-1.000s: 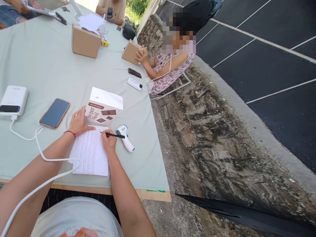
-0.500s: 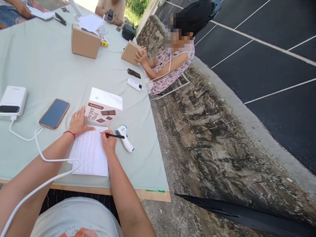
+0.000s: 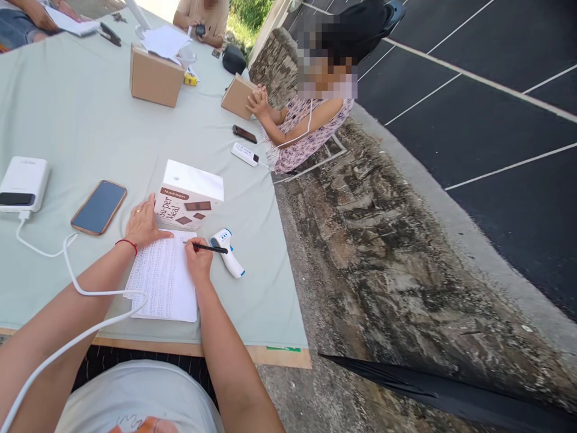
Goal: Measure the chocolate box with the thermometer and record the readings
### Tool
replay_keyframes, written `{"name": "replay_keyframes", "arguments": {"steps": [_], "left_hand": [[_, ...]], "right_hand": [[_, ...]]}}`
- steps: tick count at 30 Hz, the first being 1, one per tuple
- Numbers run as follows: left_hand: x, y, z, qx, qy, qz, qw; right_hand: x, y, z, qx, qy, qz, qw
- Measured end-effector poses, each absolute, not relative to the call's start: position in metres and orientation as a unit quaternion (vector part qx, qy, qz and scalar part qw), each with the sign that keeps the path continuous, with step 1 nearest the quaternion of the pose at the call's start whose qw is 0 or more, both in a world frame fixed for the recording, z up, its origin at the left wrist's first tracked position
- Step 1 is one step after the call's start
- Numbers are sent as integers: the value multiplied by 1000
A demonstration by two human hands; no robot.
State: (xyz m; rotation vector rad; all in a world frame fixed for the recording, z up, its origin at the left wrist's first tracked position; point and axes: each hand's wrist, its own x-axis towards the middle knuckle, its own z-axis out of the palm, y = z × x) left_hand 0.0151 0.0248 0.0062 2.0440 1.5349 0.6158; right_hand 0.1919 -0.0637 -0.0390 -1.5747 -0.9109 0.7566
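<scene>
A black pen (image 3: 205, 246) is pinched in my right hand (image 3: 198, 260), its tip at the upper right part of a white sheet of paper (image 3: 183, 294). Rows of small handwriting fill the sheet's left and middle. My left hand (image 3: 143, 224) lies at the paper's top left, thumb stretched over the top edge and fingers beside the white and brown "Super Meal" box (image 3: 193, 187). Whether those fingers touch the box I cannot tell. Just right of my right hand lies a white and blue infrared thermometer (image 3: 228, 254).
Left of my left hand lie a phone (image 3: 100, 207) and a white power bank (image 3: 26, 183); its white cable (image 3: 103, 293) crosses my left forearm. Farther back stands a cardboard box (image 3: 155, 77). At the right edge a person holds a smaller box (image 3: 237, 96). Two more people sit at the far end.
My hands, the pen and the paper look the same as before. At the far end, a person's dark handheld object has shifted slightly.
</scene>
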Motion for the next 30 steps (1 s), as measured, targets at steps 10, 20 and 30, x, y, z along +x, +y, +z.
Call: {"name": "replay_keyframes", "arguments": {"steps": [10,20,30], "left_hand": [[16,23,9,756,566,219,245],[16,22,13,751,575,215,243],[16,22,10,755,567,223,243]], "right_hand": [[192,-64,-38,-670,-396,307,548],[193,-65,-39,-674,-387,302,552],[193,-63,-48,-668,-395,267,571]]}}
